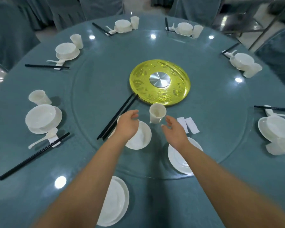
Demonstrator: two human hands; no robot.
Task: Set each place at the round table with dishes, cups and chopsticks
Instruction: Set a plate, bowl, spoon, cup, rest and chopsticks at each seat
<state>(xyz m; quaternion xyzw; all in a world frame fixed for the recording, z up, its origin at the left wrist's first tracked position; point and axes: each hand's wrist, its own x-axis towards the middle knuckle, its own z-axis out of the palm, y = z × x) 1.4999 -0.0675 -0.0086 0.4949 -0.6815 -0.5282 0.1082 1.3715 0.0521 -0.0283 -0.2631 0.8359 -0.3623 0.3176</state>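
Both hands over the glass turntable [89, 102], nothing gripped. Left hand [127, 125] and right hand [174, 130] have loosely spread fingers, flanking the white cup [157, 113] without touching. Cup upright just this side of the gold centre disc [160, 82]; black chopsticks [118, 116] left of cup.

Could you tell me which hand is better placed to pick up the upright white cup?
Probably the right hand: its open fingers lie beside the white cup's base; the left hand hovers over a white bowl.
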